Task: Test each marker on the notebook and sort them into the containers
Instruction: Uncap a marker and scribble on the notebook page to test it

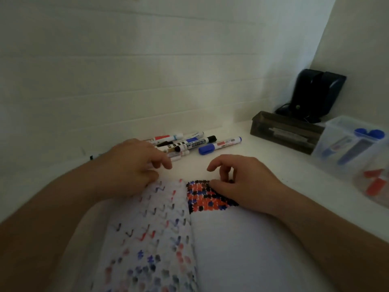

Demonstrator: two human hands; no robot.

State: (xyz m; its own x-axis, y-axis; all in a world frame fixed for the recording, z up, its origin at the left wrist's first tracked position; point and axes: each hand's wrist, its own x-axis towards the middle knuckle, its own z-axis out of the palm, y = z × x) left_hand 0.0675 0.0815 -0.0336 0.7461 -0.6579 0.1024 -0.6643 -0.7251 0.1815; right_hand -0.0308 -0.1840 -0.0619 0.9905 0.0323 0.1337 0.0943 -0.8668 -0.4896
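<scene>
An open notebook [231,245] lies on the white table in front of me, its left page dotted with faint red, blue and black marks and its right page bearing a dense red, blue and black patch at the top. My left hand [130,167] hovers over the notebook's top left corner, fingers loosely curled, holding nothing. My right hand [244,182] rests on the top of the right page with relaxed curled fingers, also empty. A pile of several markers [185,142] lies just beyond my left hand. A blue-capped marker [219,145] lies apart at the pile's right.
A dark rectangular box [284,131] stands at the back right. A clear plastic container [349,144] holding blue markers sits beside it, and another clear container [376,184] with red markers is at the right edge. A black device [315,93] leans against the wall.
</scene>
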